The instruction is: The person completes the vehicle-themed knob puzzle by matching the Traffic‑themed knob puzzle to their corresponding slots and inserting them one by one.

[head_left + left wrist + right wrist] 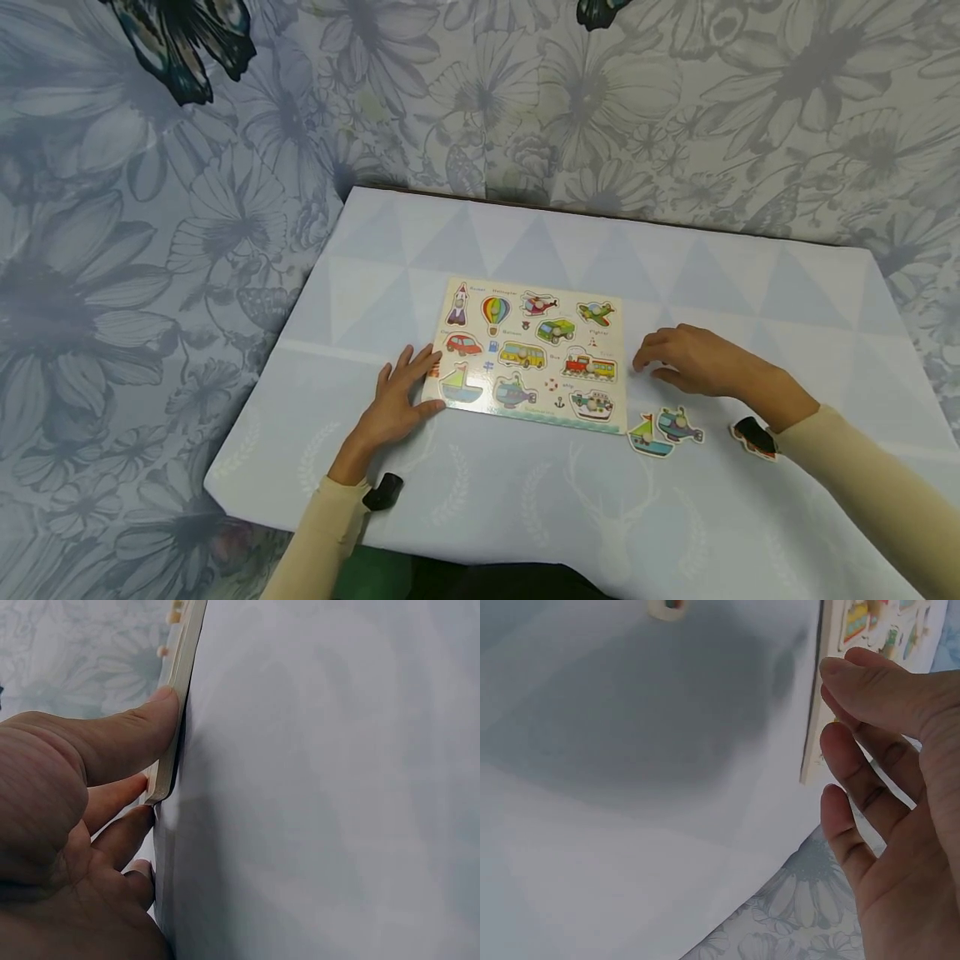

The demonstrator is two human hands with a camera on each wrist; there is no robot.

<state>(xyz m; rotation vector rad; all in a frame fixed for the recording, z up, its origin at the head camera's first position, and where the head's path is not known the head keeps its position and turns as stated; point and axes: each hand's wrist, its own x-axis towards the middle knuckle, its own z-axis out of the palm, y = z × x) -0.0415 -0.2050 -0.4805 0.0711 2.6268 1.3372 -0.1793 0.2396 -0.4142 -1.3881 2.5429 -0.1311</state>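
Note:
A wooden puzzle board point(474, 308) with pictures of vehicles lies mid-table. My left hand point(397, 404) rests at its near left corner, fingers spread along the left side and thumb on the near edge. In the left wrist view, the thumb of the left hand point(82, 795) presses the edge of the board point(182, 682). To the right of the board, my right hand point(693, 360) hovers with loosely bent fingers and nothing between them. A sailboat piece point(650, 438) and a submarine piece point(681, 426) lie beside the board's near right corner.
Another piece point(761, 454) lies farther right, partly covered by the black device on the right wrist. A pale patterned cloth covers the table point(525, 500), whose far edge meets a floral backdrop point(600, 125).

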